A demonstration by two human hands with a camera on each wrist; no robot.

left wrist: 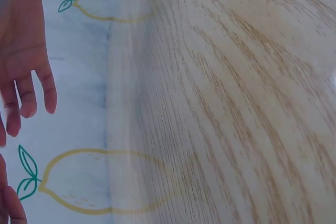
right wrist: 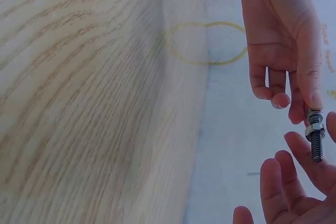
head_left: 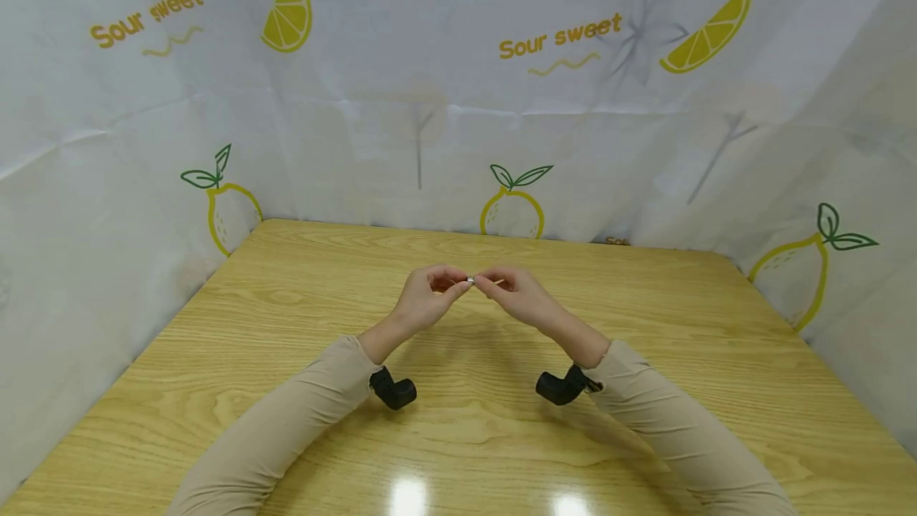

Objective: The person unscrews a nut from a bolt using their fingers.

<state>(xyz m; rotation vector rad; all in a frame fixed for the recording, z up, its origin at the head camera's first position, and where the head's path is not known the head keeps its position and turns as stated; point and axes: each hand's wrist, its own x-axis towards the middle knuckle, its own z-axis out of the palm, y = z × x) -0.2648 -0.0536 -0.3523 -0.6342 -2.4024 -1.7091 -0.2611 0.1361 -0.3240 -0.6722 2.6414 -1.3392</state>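
Both hands meet above the middle of the table. My right hand (head_left: pixel 523 293) pinches one end of a small silver bolt (right wrist: pixel 316 152) between thumb and fingers, and that end is partly hidden. A nut (right wrist: pixel 315 130) sits partway along the bolt, its threaded tip pointing toward my left hand (head_left: pixel 426 297). In the right wrist view, the left fingers (right wrist: pixel 302 148) and thumb stand spread around the nut and threads, with a gap between index finger and nut. The left wrist view shows the left palm and loosely bent fingers (left wrist: pixel 27 95); the bolt is out of that view.
A wood-grained table (head_left: pixel 458 436) spreads beneath the hands. White cloth (head_left: pixel 372 62) printed with lemons and lettering hangs behind it and along both sides. Each wrist carries a black camera mount (head_left: pixel 394 390), held above the tabletop.
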